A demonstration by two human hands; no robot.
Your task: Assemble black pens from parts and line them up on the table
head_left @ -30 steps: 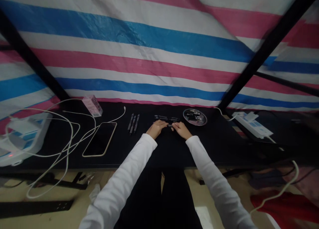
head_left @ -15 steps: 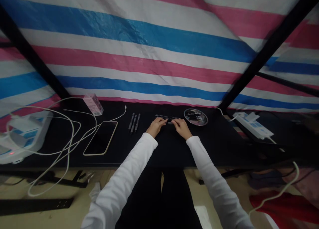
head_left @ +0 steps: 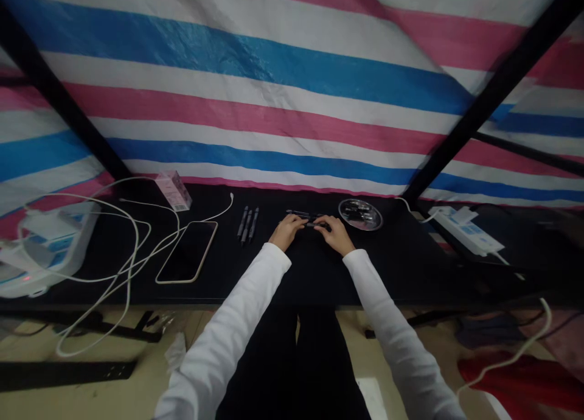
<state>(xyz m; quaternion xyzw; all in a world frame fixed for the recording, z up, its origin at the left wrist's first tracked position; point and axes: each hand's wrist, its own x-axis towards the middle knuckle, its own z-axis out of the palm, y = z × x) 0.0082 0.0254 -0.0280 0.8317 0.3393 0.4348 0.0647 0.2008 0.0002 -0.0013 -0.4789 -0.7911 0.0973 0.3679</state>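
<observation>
My left hand point(head_left: 288, 231) and my right hand point(head_left: 336, 234) face each other over the black table, fingers closed in a pinch. Between them they hold a dark pen point(head_left: 311, 224), level and crosswise; most of it is covered by the fingers. Just behind the fingertips lies another dark pen point(head_left: 297, 213), partly hidden. To the right of my right hand sits a round shiny metal dish point(head_left: 378, 224) with small dark and clear parts in it, too small to name. Left of my left hand, several dark pens point(head_left: 247, 224) lie side by side.
A phone point(head_left: 188, 252), tangled white cables point(head_left: 132, 237) and a pink box point(head_left: 174, 190) are on the left. White power strips point(head_left: 469, 230) stand on both sides. A striped sheet point(head_left: 274, 115) hangs behind the black table point(head_left: 292, 280) between dark frame posts.
My right hand's fingers have shifted slightly, and more of the pen between the hands now shows. The whole view has moved slightly.
</observation>
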